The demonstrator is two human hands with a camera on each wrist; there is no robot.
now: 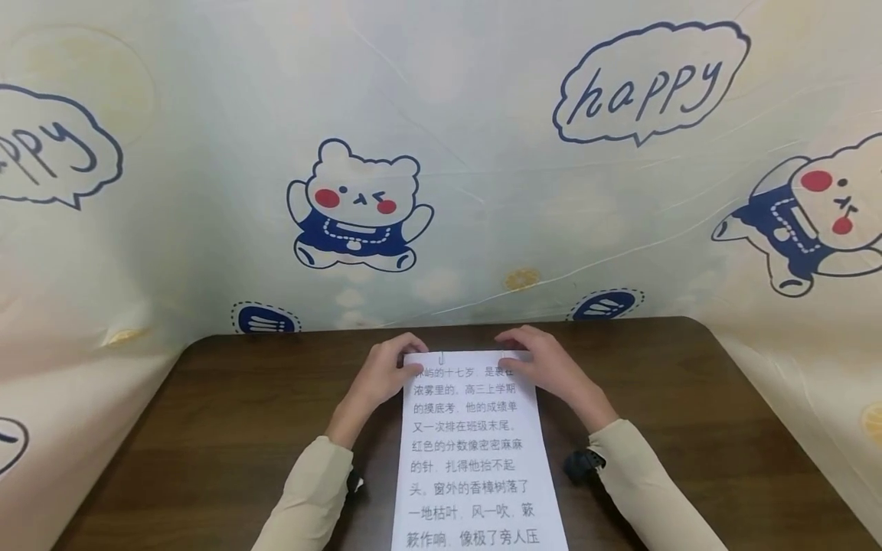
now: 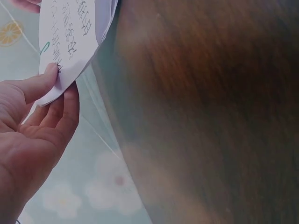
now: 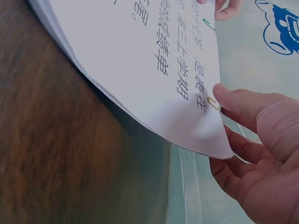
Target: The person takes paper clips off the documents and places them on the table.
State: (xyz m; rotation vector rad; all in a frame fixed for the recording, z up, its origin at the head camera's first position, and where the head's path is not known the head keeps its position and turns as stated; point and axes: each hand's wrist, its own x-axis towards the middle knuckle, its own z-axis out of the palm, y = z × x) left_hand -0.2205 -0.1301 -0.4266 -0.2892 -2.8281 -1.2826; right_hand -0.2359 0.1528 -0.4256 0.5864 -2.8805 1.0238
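A stack of white printed sheets, covered in lines of Chinese text, is held by its far edge. My left hand pinches the top left corner, thumb on the printed face and fingers underneath, as the left wrist view shows. At the top right corner my right hand grips the sheets, its thumb beside a yellow paper clip and its fingers behind the paper. A green paper clip sits on the same top edge, nearer the left hand. In both wrist views the sheets bend and stand off the table.
Beneath the sheets is a dark brown wooden table with rounded far corners. Behind its far edge hangs a pale cloth backdrop printed with bears and "happy" bubbles. Dark devices are strapped at both wrists, the right wrist camera showing more fully.
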